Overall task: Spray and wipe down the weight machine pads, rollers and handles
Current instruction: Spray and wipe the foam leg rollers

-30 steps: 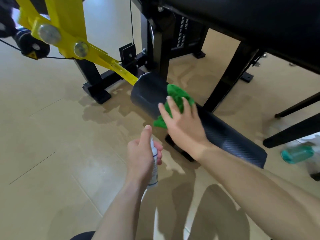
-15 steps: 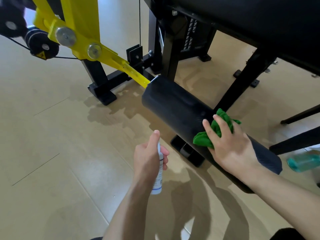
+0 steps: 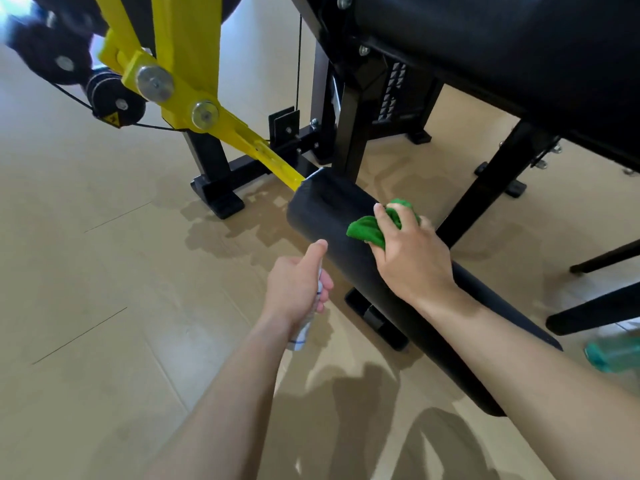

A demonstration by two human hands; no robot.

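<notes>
Head view. Change: right hand (image 3: 412, 261) and green cloth (image 3: 367, 230) have slid up the black roller (image 3: 329, 209) since half a second ago, toward the end joined to the yellow arm (image 3: 263, 154).
Right hand: fingers curled over the bunched cloth, pressing it onto the roller's upper side.
Left hand (image 3: 294, 292): grips a white spray bottle (image 3: 301, 336), thumb raised, just beside the roller.
Floor (image 3: 104, 271): wet patches under the roller.
Teal bottle (image 3: 613, 353): far right, blurred.

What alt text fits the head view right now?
A person's right hand holds a bunched green cloth against a black roller on a weight machine's yellow lever arm, while the left hand grips a small white spray bottle beside it. A teal bottle lies on the tan floor at right.
</notes>
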